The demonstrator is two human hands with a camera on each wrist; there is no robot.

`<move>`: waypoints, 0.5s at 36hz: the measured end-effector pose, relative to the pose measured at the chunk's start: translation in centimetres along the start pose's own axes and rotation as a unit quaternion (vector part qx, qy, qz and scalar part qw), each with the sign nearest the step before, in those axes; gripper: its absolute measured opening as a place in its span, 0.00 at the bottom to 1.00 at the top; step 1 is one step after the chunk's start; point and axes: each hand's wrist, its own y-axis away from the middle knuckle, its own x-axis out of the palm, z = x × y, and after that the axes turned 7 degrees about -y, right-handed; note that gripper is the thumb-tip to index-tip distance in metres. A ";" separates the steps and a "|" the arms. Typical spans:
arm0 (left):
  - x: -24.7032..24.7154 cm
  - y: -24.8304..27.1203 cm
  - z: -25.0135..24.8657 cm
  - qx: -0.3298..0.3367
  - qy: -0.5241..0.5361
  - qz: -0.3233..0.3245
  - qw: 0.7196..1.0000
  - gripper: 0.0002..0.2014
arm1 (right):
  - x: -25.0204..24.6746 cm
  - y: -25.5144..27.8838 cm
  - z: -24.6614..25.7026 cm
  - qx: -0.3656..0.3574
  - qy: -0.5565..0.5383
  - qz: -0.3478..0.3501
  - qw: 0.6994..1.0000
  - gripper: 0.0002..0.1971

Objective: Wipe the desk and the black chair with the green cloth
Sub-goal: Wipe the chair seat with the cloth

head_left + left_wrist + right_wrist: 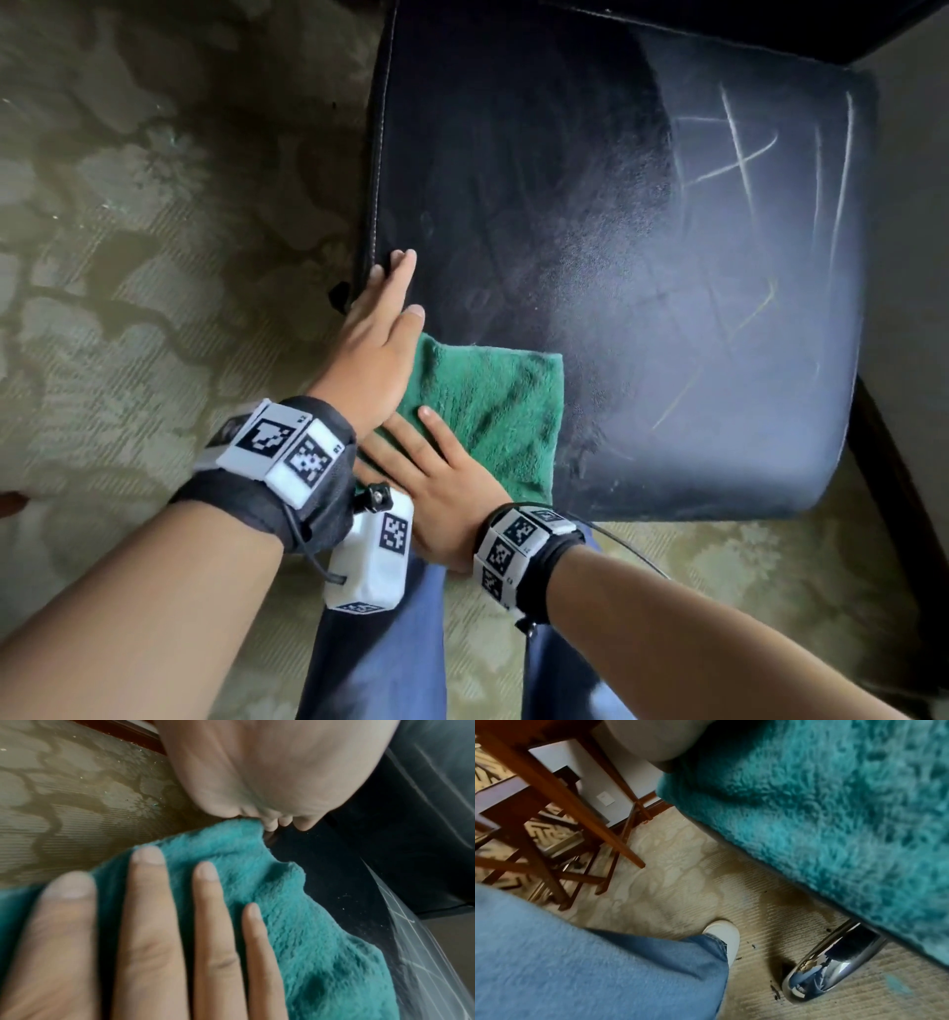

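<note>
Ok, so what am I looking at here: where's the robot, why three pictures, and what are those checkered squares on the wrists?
There is no robot here, just a person working with two bare hands. The large picture comes from a camera worn on the head, looking down. The other two come from small cameras strapped to the wrists, like the white box under the left wrist. The checkered squares are printed markers on the wristbands.

Below is the seat of the black chair, scratched on its right side, standing on patterned carpet. The green cloth, which looks bluer in the wrist pictures, lies at the seat's near left corner. The right hand presses flat on it. The left hand lies flat at the seat's left edge. Neither hand has a grip on anything.
</note>
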 end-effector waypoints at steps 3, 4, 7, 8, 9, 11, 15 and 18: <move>0.3 0.0 0.0 -0.003 -0.013 -0.012 1.000 0.25 | 0.4 0.6 -0.3 -0.040 0.026 0.023 0.999 0.41; 0.4 0.1 0.0 -0.004 -0.018 -0.017 1.000 0.25 | 0.5 0.8 -0.6 -0.054 0.047 0.035 0.997 0.40; 1.0 0.0 -0.1 0.004 -0.061 -0.026 0.998 0.24 | 0.7 1.8 -1.4 -0.097 0.099 0.064 0.988 0.36; 1.2 0.0 -0.1 0.012 -0.085 -0.026 0.996 0.24 | 0.6 2.2 -1.7 -0.111 0.112 0.073 0.985 0.34; 1.5 0.0 -0.1 0.019 -0.109 -0.026 0.994 0.24 | 0.6 2.6 -2.0 -0.124 0.123 0.079 0.981 0.32; 2.0 0.0 0.1 0.023 -0.143 -0.026 0.989 0.25 | 0.5 3.6 -2.8 -0.142 0.134 0.081 0.977 0.31; 3.2 0.1 0.5 0.021 -0.210 -0.024 0.977 0.31 | 0.7 5.6 -4.4 -0.159 0.147 0.069 0.974 0.34; 3.8 0.1 0.6 0.010 -0.232 -0.027 0.972 0.33 | 1.1 7.0 -5.4 -0.154 0.148 0.068 0.974 0.33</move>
